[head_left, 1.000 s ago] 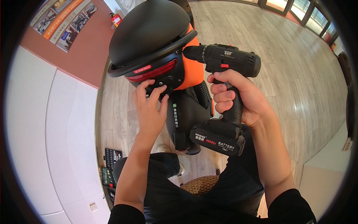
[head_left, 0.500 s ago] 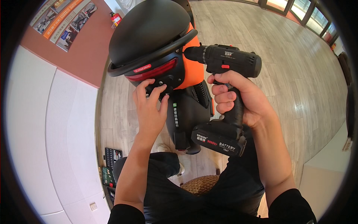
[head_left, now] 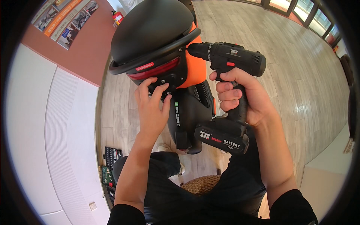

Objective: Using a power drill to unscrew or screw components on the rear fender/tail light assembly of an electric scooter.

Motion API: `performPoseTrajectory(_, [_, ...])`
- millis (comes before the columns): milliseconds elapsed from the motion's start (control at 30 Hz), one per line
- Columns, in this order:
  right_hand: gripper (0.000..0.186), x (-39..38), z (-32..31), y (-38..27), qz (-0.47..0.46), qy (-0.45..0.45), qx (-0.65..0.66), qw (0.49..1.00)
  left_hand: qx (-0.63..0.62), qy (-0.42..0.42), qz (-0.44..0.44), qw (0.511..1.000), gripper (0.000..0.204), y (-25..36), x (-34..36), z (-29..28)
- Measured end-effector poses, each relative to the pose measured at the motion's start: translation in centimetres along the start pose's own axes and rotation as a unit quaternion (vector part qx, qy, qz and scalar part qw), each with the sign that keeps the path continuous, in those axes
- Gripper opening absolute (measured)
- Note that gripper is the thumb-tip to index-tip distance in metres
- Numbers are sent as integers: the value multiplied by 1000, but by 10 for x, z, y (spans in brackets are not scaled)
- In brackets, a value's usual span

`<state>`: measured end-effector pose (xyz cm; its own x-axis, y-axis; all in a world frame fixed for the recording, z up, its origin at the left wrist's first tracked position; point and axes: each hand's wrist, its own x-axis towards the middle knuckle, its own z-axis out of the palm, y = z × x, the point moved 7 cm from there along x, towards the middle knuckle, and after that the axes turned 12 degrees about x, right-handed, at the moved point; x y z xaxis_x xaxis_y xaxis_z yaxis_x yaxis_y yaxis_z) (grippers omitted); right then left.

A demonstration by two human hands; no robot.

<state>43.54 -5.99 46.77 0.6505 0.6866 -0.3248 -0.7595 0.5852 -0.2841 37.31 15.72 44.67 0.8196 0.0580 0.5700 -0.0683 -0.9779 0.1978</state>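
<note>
In front of me stands a black and orange scooter's rear end, with a domed black seat (head_left: 152, 32), a rounded grab rail (head_left: 153, 57) and a red tail light (head_left: 154, 70). My left hand (head_left: 152, 110) has its fingers spread, fingertips touching the black panel under the light, near a round screw head. A small shiny spot shows between thumb and index finger; I cannot make out what it is. My right hand (head_left: 243, 93) grips the handle of a black cordless drill (head_left: 236, 58), index finger by the trigger. The drill's nose points left, its tip at the panel's upper right screw.
A ribbed black rear fender (head_left: 185, 123) hangs below the panel. An open tool case (head_left: 113, 157) and a green box (head_left: 107, 176) lie on the floor at left, by the white wall. A woven stool (head_left: 200, 185) is under me. A fire extinguisher (head_left: 117, 17) stands beyond.
The scooter and drill appear slightly farther right in the picture, and the drill a little lower at its nose. Both hands keep their places on panel and drill.
</note>
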Motion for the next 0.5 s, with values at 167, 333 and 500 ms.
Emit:
performPoseTrajectory(167, [19,-1,1,-1,-6,0,-13,1000,-1,0,1,1000,35,0,0,0])
performPoseTrajectory(333, [19,-1,0,1,-7,7,-15,1000,3,-1,0,1000,35,0,-1,0])
performPoseTrajectory(500, [18,-1,1,1,-7,4,-20,1000,4,-6,-4,1000,35,-1,-1,1])
